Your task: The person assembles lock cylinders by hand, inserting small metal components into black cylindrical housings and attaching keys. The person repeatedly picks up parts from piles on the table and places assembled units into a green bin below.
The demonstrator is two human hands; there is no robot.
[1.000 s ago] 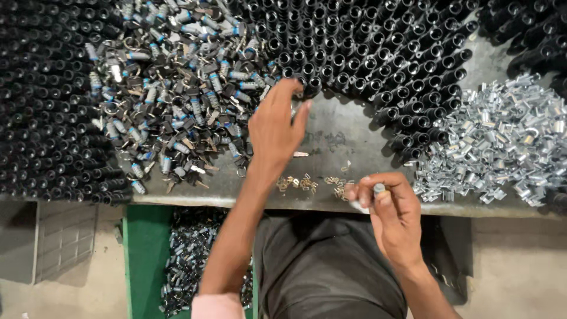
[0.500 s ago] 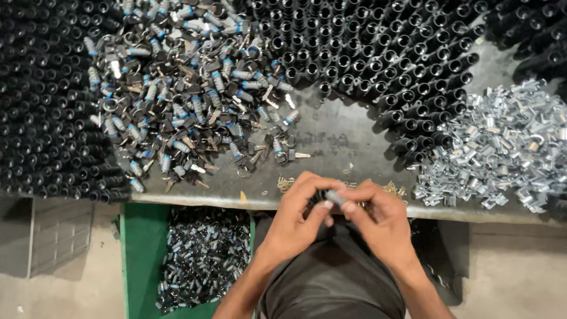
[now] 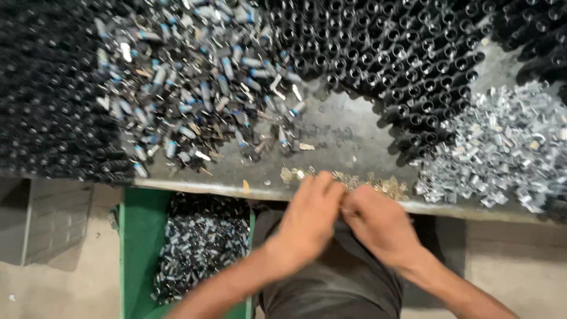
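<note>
Both hands meet at the near edge of the bench, fingers bunched together.

The left hand (image 3: pixel 310 215) and right hand (image 3: pixel 378 221) touch at the fingertips, curled narrow; blur hides whatever sits between them, so a hold cannot be told. The small brass bits (image 3: pixel 378 184), a thin scatter too many to count, lie along the edge just beyond the knuckles. On the grey bench (image 3: pixel 336 127): one pile of silver-blue pieces (image 3: pixel 189 88) at left, one pile of bright metal clips (image 3: pixel 502 150) at right, black tubes (image 3: pixel 390 41) packed upright in a mass across the back. The only bare surface is the patch mid-bench. One green bin (image 3: pixel 136 248) of mixed parts sits below the edge, left of the person.
</note>
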